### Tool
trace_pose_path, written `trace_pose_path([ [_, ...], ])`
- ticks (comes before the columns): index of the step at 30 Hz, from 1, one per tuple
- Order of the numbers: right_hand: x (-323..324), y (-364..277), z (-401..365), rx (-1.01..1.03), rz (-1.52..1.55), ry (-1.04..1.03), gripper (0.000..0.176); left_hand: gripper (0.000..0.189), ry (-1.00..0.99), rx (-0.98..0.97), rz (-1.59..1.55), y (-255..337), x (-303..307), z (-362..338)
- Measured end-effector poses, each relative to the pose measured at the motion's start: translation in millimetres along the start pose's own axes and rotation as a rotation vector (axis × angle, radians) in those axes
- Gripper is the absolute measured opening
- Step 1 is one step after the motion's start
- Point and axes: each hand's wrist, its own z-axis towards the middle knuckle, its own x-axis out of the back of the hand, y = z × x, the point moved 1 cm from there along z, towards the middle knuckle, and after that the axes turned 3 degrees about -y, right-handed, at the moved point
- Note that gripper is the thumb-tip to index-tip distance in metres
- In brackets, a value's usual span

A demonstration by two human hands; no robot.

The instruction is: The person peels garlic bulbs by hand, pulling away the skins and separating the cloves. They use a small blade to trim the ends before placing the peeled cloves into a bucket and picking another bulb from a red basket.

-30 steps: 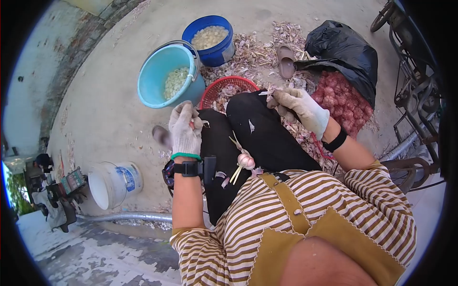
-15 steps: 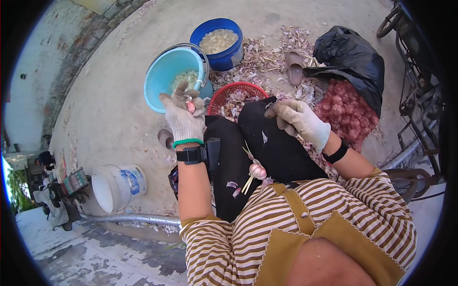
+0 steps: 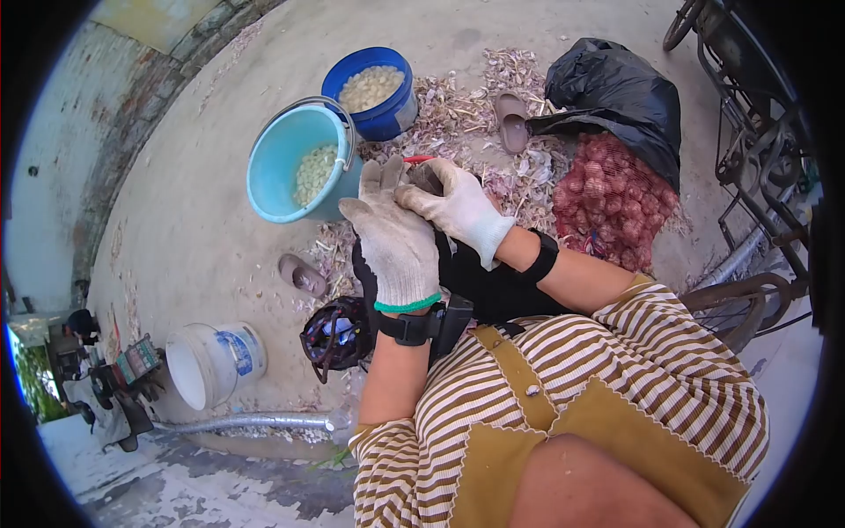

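My left hand (image 3: 393, 229), in a white glove with a green cuff, is in front of me beside the light blue bucket (image 3: 264, 167). Its fingers are extended and apart, and no garlic shows in it. My right hand (image 3: 458, 201), also gloved, meets the left hand's fingers; its thumb and fingers are pinched together, and what they hold, if anything, is hidden. Peeled cloves (image 3: 315, 174) lie in the light blue bucket. Behind the hands, only a bit of the red basket's rim (image 3: 420, 159) shows. The garlic bulb is out of sight.
A blue bucket (image 3: 387, 123) holds pale cloves. Garlic skins (image 3: 475, 114) and brown slippers (image 3: 511, 123) lie on the ground. On the right are a red net sack of garlic (image 3: 616, 198), a black plastic bag (image 3: 616, 97) and a metal cart frame. A white bucket (image 3: 198, 370) lies at left.
My hands have come together over my lap. The left hand moved right and no longer shows the reddish clove; the right moved left. The view has shifted, and the basket is mostly covered.
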Motion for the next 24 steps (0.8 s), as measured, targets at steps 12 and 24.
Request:
trace_pose_path([
  [12, 3.7, -13.7, -22.3, -0.146, 0.881, -0.113, 0.016, 0.038, -0.047, -0.015, 0.51, 4.0, -16.0, -30.0],
  [24, 14.5, -13.7, -42.1, -0.128, 0.45, -0.198, 0.02, 0.024, 0.026, -0.038, 0.606, 15.3, -10.2, -40.7],
])
